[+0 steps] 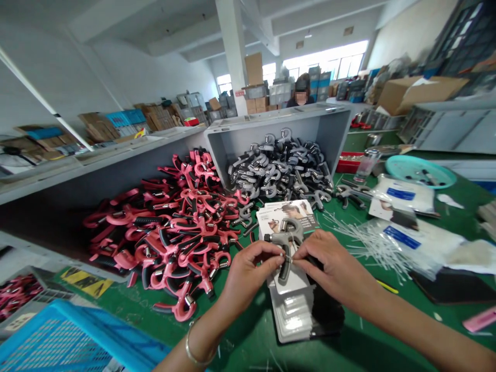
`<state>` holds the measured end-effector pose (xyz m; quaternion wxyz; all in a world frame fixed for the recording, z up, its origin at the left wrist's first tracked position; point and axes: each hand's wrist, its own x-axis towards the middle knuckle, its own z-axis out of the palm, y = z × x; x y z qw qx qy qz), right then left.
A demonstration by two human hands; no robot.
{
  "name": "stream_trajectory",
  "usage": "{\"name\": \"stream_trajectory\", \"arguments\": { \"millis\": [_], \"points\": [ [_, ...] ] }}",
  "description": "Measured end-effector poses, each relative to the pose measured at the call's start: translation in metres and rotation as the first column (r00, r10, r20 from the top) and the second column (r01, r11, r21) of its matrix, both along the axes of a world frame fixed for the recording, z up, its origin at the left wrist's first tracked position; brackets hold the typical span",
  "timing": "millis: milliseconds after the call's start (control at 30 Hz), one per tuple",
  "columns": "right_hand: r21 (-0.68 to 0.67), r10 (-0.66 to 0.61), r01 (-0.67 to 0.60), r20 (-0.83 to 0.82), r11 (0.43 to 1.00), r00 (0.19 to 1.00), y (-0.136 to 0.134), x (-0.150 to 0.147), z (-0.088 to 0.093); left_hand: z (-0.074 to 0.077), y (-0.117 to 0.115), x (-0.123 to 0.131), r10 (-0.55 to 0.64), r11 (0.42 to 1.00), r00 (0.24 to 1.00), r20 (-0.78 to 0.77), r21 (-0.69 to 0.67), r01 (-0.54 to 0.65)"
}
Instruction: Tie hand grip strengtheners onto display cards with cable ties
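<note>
A grey hand grip strengthener [287, 238] with a coil spring and black-padded handles lies on a stack of printed cards and clear plastic packs [292, 315]. Around its handle passes a thin, pale cable tie [289, 258]. My left hand [248, 271] pinches the tie from the left, thumb against forefinger. From the right, my right hand [331, 263] pinches it too, close to the handle. My fingers partly hide the tie's ends. A bunch of loose white cable ties [377, 245] is spread to the right of my right hand.
Pink grip strengtheners [186, 222] spill from a tipped grey crate [104, 157] at left; grey ones [271, 165] fill another crate [271, 119] behind. A blue basket [73, 330] stands front left. Plastic bags [405, 194] and a turquoise tray [399, 164] lie right. A person [301, 93] is beyond the crates.
</note>
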<state>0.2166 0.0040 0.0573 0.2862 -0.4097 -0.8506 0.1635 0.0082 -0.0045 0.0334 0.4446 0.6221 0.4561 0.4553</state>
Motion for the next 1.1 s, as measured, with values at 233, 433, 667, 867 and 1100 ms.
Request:
{"name": "stream_trajectory", "arguments": {
  "millis": [233, 433, 667, 867, 1100],
  "points": [
    [0.026, 0.050, -0.051, 0.035, 0.998, 0.998, 0.004, 0.000, 0.002, 0.005, 0.002, -0.001, -0.037, 0.999, 0.999, -0.016, -0.002, 0.037],
    [0.040, 0.080, -0.082, 0.042, 0.996, 0.996, 0.007, 0.000, 0.005, 0.009, 0.007, -0.002, -0.079, 0.989, 0.986, -0.148, 0.115, 0.096],
    [0.060, 0.078, -0.075, -0.045, 0.995, 0.996, 0.009, -0.001, 0.002, 0.025, 0.004, -0.008, -0.046, 0.922, 0.895, -0.444, 0.326, 0.209],
    [0.036, 0.067, -0.065, -0.052, 0.997, 0.996, 0.008, -0.006, 0.003, 0.044, 0.004, -0.009, -0.109, 0.874, 0.799, -0.592, 0.325, 0.360],
    [0.023, 0.123, -0.121, -0.108, 0.992, 0.987, 0.012, -0.005, 0.003, 0.039, 0.005, -0.003, 0.026, 0.844, 0.865, -0.501, 0.475, 0.250]
  ]
}}
